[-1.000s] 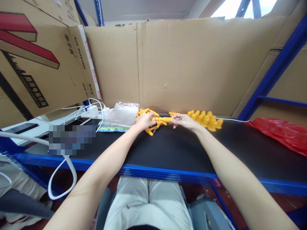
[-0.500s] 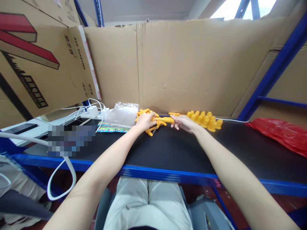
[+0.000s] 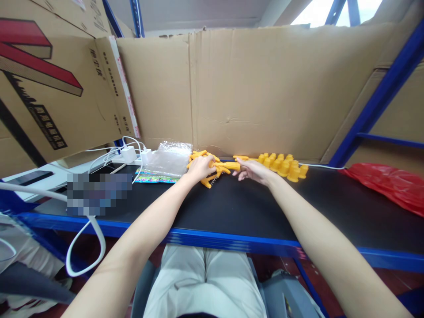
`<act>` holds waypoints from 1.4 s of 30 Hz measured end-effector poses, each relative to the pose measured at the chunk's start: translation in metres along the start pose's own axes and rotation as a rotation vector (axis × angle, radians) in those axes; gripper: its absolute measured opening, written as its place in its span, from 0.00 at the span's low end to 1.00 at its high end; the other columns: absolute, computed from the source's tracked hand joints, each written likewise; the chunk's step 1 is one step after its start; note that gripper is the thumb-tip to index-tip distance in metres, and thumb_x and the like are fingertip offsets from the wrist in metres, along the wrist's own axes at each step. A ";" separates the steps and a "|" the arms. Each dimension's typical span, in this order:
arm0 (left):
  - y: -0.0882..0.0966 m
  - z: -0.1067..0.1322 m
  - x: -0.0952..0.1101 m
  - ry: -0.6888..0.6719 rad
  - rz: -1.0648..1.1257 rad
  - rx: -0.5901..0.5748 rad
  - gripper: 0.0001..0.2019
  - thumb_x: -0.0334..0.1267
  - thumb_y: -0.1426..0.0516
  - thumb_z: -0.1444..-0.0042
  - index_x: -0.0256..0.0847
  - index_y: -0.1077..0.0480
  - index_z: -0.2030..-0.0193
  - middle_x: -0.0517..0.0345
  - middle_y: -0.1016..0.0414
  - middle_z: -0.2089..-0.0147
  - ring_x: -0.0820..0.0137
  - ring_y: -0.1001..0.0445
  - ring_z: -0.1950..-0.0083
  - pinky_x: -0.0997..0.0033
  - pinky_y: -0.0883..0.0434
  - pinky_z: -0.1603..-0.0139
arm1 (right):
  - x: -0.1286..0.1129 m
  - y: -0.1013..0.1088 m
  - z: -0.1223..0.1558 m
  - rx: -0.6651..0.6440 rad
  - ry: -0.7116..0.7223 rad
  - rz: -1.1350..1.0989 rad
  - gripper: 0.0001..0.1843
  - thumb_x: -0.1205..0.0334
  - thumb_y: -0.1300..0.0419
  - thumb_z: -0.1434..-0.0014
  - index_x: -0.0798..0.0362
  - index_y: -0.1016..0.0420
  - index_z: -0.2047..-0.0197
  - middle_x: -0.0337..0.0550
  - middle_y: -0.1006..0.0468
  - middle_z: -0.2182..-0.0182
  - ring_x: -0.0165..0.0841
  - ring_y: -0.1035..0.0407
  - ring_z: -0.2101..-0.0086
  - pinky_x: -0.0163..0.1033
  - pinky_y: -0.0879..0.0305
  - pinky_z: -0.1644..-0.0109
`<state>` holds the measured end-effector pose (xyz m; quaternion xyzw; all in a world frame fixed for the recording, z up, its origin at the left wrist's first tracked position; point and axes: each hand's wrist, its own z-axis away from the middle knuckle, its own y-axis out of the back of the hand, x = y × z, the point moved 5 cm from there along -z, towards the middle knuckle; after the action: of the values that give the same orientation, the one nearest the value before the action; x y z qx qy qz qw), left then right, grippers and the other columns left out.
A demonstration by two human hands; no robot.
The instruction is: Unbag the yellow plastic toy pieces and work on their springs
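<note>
My left hand (image 3: 202, 168) is closed over an orange-yellow plastic piece (image 3: 228, 166) with a long ribbed stem and a flared end, which points to the right. My right hand (image 3: 253, 171) has its thumb and forefinger at that flared end, the other fingers loosely curled below. Under and around my left hand lie more orange-yellow branching pieces (image 3: 207, 182), one with a small coiled spring beside it. Behind my right fingers is a slim orange-yellow piece (image 3: 241, 157). To the right stand several orange-yellow cup-shaped parts (image 3: 285, 167) in rows.
A clear plastic bag (image 3: 168, 160) and a colourful packet (image 3: 155, 177) lie left of my hands. White chargers (image 3: 128, 154) and cables are farther left. A red plastic bag (image 3: 387, 183) rests on the black shelf (image 3: 232, 210) at the right. Cardboard (image 3: 265, 92) walls the back.
The lower fingers of my right hand have shifted slightly left and spread a little. My left hand and the plastic pieces stay nearly in place.
</note>
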<state>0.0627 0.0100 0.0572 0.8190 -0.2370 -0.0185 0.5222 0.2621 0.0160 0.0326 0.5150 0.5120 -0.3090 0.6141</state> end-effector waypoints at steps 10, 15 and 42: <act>-0.001 -0.001 0.002 0.026 0.102 -0.003 0.14 0.42 0.41 0.52 0.42 0.25 0.58 0.57 0.25 0.70 0.64 0.26 0.64 0.68 0.34 0.63 | -0.026 -0.010 0.005 0.152 0.594 0.701 0.17 0.51 0.40 0.45 0.53 0.22 0.58 0.49 0.23 0.63 0.40 0.30 0.61 0.46 0.36 0.52; 0.005 0.002 0.008 -0.006 0.050 0.021 0.15 0.39 0.42 0.50 0.43 0.25 0.55 0.56 0.24 0.68 0.62 0.26 0.62 0.68 0.34 0.62 | -0.029 -0.009 0.009 0.100 0.480 0.648 0.19 0.48 0.39 0.46 0.53 0.22 0.59 0.46 0.22 0.65 0.38 0.30 0.65 0.41 0.35 0.59; 0.002 -0.004 -0.014 -0.014 0.127 0.083 0.33 0.47 0.46 0.43 0.46 0.51 0.32 0.54 0.25 0.56 0.65 0.26 0.57 0.68 0.32 0.57 | -0.012 0.021 -0.003 0.252 0.313 0.090 0.30 0.48 0.29 0.60 0.54 0.29 0.56 0.49 0.22 0.59 0.39 0.25 0.62 0.47 0.28 0.53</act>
<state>0.0508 0.0189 0.0577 0.8230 -0.2928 0.0190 0.4864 0.2766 0.0226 0.0509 0.6520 0.5348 -0.2590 0.4710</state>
